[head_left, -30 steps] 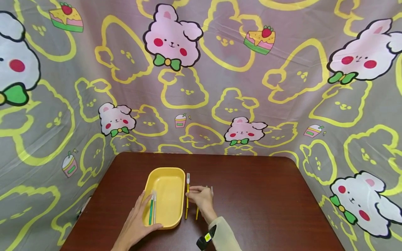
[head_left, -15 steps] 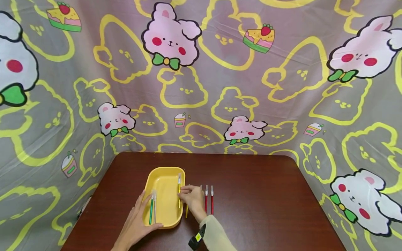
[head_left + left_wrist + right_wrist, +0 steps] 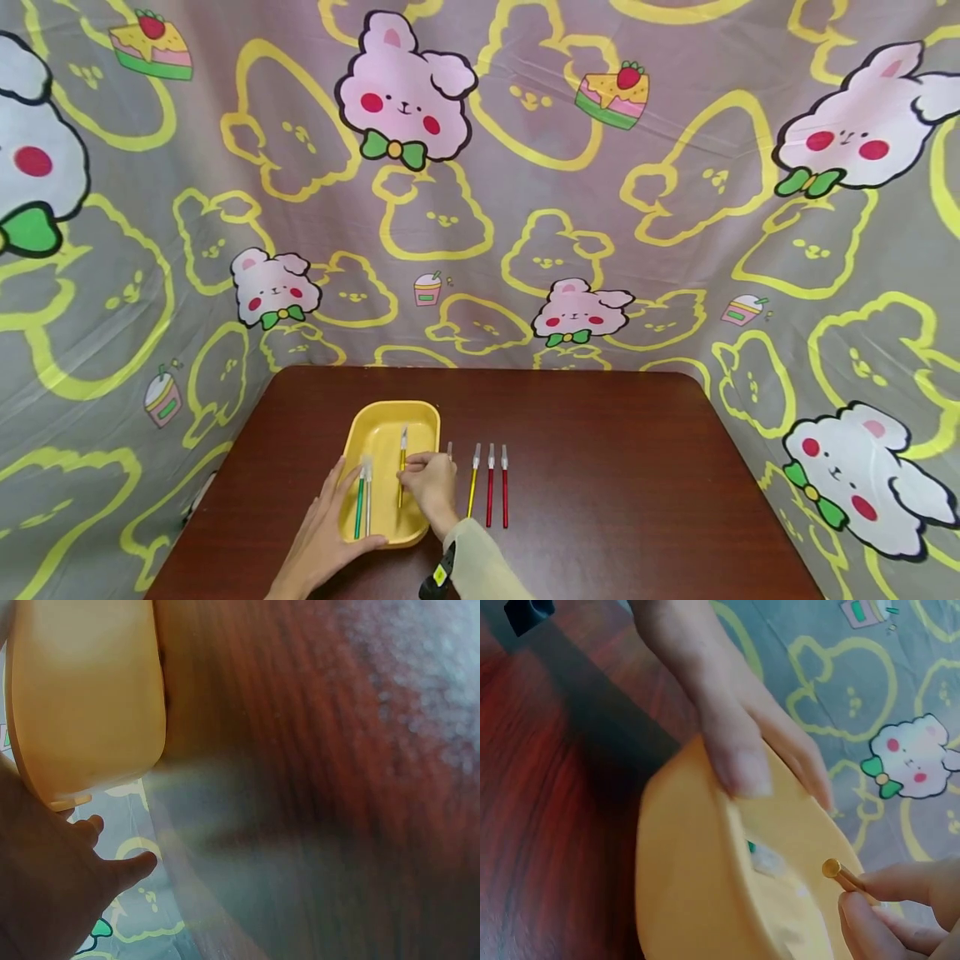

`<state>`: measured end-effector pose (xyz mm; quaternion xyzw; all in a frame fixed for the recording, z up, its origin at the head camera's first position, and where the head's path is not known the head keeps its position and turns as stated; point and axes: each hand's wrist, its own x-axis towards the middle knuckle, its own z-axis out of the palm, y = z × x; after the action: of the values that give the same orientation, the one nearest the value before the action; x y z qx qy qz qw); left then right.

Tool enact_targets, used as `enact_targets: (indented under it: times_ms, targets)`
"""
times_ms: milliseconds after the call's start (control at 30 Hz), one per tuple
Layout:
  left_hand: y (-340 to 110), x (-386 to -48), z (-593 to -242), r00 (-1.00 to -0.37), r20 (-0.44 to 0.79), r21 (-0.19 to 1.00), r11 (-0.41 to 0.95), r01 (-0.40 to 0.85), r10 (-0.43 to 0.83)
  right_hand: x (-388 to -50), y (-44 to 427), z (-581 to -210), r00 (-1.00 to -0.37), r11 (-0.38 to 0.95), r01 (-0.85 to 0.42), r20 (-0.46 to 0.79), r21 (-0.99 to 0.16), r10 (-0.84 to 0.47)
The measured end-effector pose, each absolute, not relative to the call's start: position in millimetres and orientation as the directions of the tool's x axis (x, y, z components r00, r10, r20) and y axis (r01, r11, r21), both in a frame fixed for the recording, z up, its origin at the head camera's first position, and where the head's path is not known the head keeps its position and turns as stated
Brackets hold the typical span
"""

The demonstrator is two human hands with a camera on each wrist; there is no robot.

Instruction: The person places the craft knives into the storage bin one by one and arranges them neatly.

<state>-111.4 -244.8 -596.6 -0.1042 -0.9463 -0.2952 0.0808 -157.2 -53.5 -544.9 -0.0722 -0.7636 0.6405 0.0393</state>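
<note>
My right hand point(image 3: 429, 482) pinches a yellow craft knife point(image 3: 402, 457) with a clear cap, over the yellow tray point(image 3: 365, 417). In the right wrist view the round butt of that craft knife point(image 3: 832, 868) sticks out between thumb and fingers. Whether the knife touches the tray floor, I cannot tell. My left hand point(image 3: 327, 521) holds the tray's near left corner, thumb over the near rim and fingers along the left side. Beside those fingers a green craft knife point(image 3: 359, 507) and a silver craft knife point(image 3: 368, 508) lie in the tray.
Right of the tray, another yellow craft knife point(image 3: 472, 483) and two red craft knives, the outer red knife point(image 3: 505, 492) among them, lie side by side. A further clear cap point(image 3: 450, 451) shows behind my right hand. Patterned cloth point(image 3: 480, 208) surrounds the brown table point(image 3: 615, 483).
My right hand has lifted the yellow craft knife from the table beside the tray and carried it left, over the rim. My left hand has stayed at the tray corner.
</note>
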Motion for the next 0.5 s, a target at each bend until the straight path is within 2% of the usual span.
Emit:
enact_targets:
  times_ms: [367,500]
  targets:
    - [-246,-111,-598,-0.955,0.257,0.533,0.802,0.268,0.149,-151,-80,-554,-0.982,0.254,0.096,-0.05,-0.962,0.179]
    - [-246,-112,-597,-0.96,0.24,0.533,0.806,0.256,0.146,-151,-88,-561,-0.981,0.334,0.09,-0.027,-0.938,0.19]
